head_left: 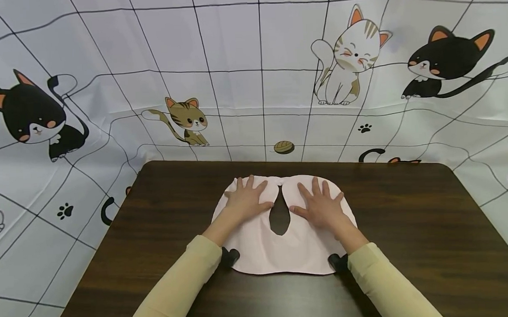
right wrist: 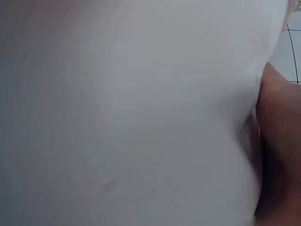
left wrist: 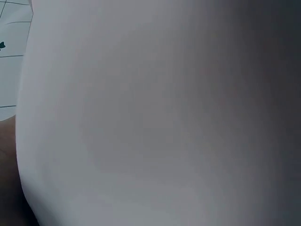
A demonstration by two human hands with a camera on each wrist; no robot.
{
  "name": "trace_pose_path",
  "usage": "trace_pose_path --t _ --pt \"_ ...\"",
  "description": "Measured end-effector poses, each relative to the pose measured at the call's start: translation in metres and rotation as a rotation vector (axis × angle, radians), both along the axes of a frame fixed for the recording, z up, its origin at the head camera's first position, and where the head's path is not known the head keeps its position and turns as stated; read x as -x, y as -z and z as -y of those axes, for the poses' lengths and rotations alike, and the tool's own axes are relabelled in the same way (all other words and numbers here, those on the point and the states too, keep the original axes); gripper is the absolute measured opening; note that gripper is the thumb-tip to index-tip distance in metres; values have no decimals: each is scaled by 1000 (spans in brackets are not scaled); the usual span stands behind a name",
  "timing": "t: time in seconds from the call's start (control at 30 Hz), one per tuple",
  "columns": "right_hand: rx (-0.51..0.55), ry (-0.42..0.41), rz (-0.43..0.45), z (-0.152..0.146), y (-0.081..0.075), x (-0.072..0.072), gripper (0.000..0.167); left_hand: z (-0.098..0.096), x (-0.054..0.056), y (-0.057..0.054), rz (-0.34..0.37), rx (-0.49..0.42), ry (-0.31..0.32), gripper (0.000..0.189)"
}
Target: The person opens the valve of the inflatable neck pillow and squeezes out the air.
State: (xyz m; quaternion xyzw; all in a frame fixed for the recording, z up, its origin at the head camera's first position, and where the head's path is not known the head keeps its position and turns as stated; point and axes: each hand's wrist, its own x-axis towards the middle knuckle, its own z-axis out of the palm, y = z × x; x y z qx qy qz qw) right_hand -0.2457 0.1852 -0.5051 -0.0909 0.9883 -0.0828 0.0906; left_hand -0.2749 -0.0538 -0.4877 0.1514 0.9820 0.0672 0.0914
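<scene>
A pale pink, bib-shaped cloth (head_left: 279, 256) lies spread on the table, its two rounded upper ends meeting above a teardrop-shaped opening. My left hand (head_left: 245, 201) rests on the left lobe with its fingers spread. On the right lobe my right hand (head_left: 322, 206) lies likewise, fingers fanned out and thumb pointing toward the opening. Neither hand grips the fabric. In the left wrist view the cloth (left wrist: 131, 113) fills nearly everything, blurred. The right wrist view shows the same cloth (right wrist: 141, 113) very close, with a few soft folds near its right edge.
Under the cloth is a dark brown wooden table (head_left: 410, 218) with rounded far corners. Behind and beside it hangs a white grid-patterned sheet (head_left: 232, 46) printed with cartoon cats. Dark devices sit at the left wrist (head_left: 230, 257) and right wrist (head_left: 338, 262).
</scene>
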Motion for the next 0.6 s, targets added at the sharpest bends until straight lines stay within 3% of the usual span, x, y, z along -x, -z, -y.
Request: trace_pose_path --t 0.3,0.47,0.6 --pt "-17 24 68 1 1 8 88 0 6 0 -9 11 15 71" --pt "-23 27 87 0 3 4 89 -3 3 5 -23 38 21 71" --pt "-25 18 96 0 -1 2 88 -4 0 1 -13 30 12 70"
